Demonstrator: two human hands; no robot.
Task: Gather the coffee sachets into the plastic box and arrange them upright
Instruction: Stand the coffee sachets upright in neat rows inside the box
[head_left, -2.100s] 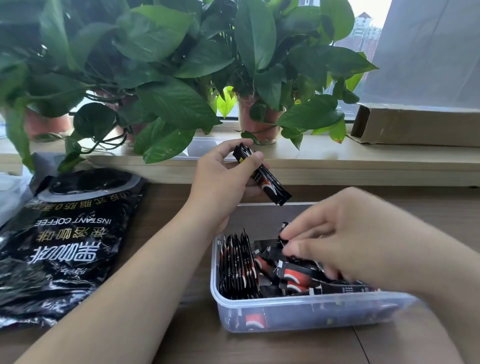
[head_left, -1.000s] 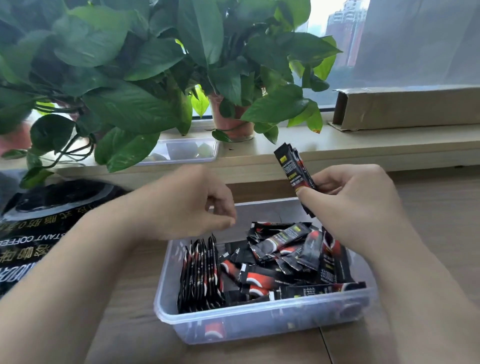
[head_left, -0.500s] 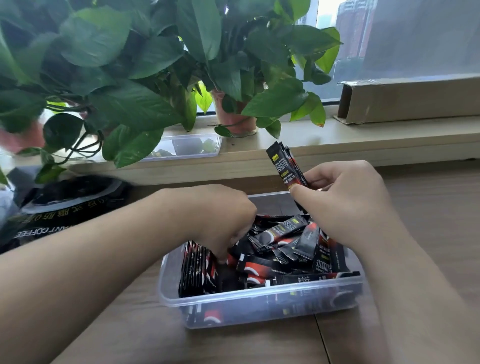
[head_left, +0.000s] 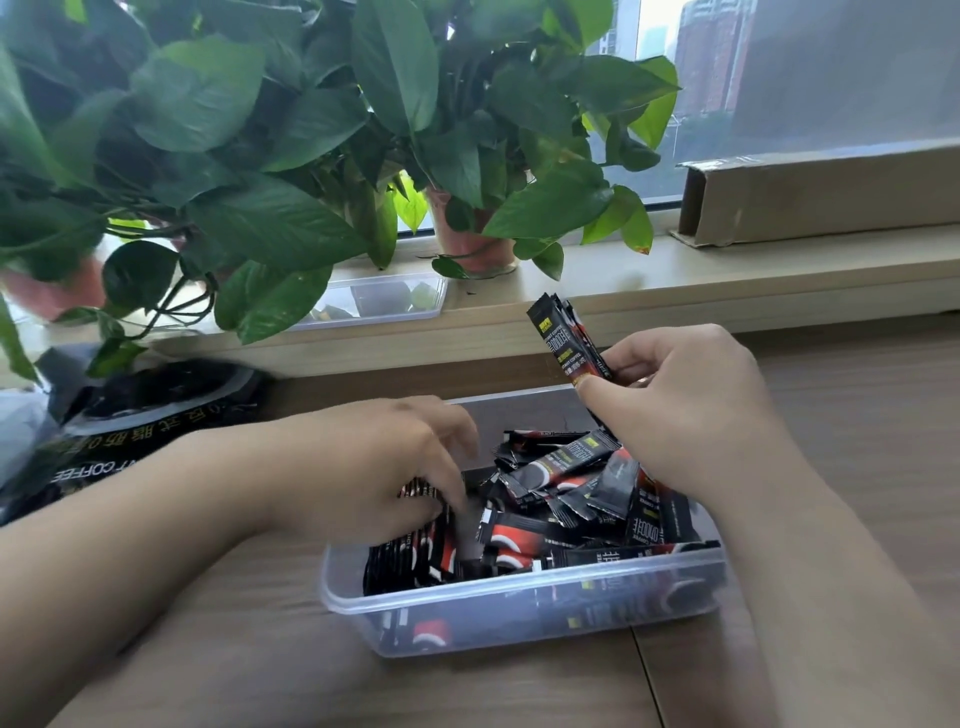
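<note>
A clear plastic box stands on the wooden table. At its left end a row of black-and-red coffee sachets stands upright. The rest of the box holds a loose pile of sachets lying flat and crossed. My left hand is over the left end of the box, its blurred fingers spread downward and touching the top of the upright row. My right hand is above the box's far right and pinches a small bundle of sachets that sticks up and to the left.
A black instant-coffee bag lies on the table to the left. On the windowsill behind are leafy potted plants, a clear plastic tray and a long cardboard box. Bare table shows to the right of the box.
My left hand let go of its single sachet and dropped into the box at the upright row. My right hand rose from the pile with a bundle of sachets and holds it up.
</note>
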